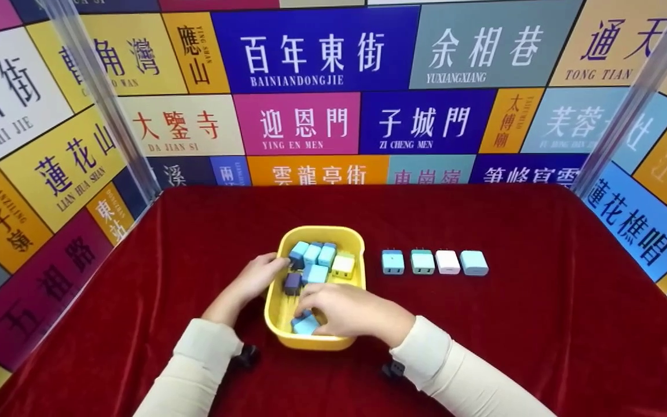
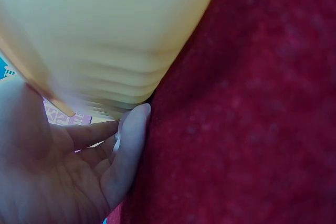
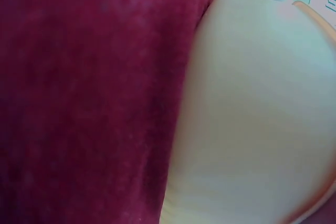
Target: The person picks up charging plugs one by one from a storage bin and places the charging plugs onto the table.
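Right hand (image 1: pixel 342 308): fingers clamped on blue charger (image 1: pixel 305 325), at six o'clock inside yellow basket (image 1: pixel 325 343). Left hand (image 1: pixel 258 278) grips basket at ten o'clock. Four chargers (image 1: pixel 446 262) in row, basket's three o'clock.

Clock positions are read from the centre of the tray (image 1: pixel 310 341), which rests on the surface (image 1: pixel 519 330). Inside, a cluster of adapters (image 1: pixel 315 273) occupies the twelve o'clock end; a single adapter (image 1: pixel 305 325) lies near six, between the fingers of the right hand (image 1: pixel 342 308). The left hand (image 1: pixel 258 278) is against the wall near ten. Outside, a row of four adapters (image 1: pixel 448 262) lies between two and three; sign panels (image 1: pixel 316 52) stand behind, at twelve.
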Tool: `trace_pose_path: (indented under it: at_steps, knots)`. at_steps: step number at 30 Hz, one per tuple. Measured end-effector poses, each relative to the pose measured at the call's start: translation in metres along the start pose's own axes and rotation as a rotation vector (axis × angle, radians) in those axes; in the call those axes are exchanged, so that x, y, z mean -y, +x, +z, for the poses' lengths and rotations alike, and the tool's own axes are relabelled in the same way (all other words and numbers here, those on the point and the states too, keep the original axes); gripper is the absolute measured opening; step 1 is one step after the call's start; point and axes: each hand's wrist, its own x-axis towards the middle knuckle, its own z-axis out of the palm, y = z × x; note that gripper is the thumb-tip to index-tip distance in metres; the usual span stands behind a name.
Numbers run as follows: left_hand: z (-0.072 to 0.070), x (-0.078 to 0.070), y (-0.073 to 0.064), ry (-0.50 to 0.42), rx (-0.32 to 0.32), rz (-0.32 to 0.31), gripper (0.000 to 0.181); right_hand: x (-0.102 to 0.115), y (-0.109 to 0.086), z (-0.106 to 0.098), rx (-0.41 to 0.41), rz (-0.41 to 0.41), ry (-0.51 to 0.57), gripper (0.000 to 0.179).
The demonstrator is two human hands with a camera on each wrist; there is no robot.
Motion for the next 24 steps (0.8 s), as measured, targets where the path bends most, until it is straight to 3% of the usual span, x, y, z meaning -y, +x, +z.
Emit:
trace_pose_path:
  at_steps: [12, 18, 24]
  knots:
    - [0.001, -0.002, 0.000, 0.035, 0.000, -0.003, 0.053, -0.011, -0.009, -0.009, -0.035, 0.114, -0.084, 0.035]
    - [0.001, -0.001, 0.000, 0.027, 0.001, -0.007, 0.054, -0.013, -0.009, -0.010, -0.038, 0.131, -0.064, 0.035]
    - [0.001, -0.001, 0.000, 0.010, 0.005, -0.005, 0.053, -0.013, -0.009, -0.007, -0.079, 0.148, -0.144, 0.035]
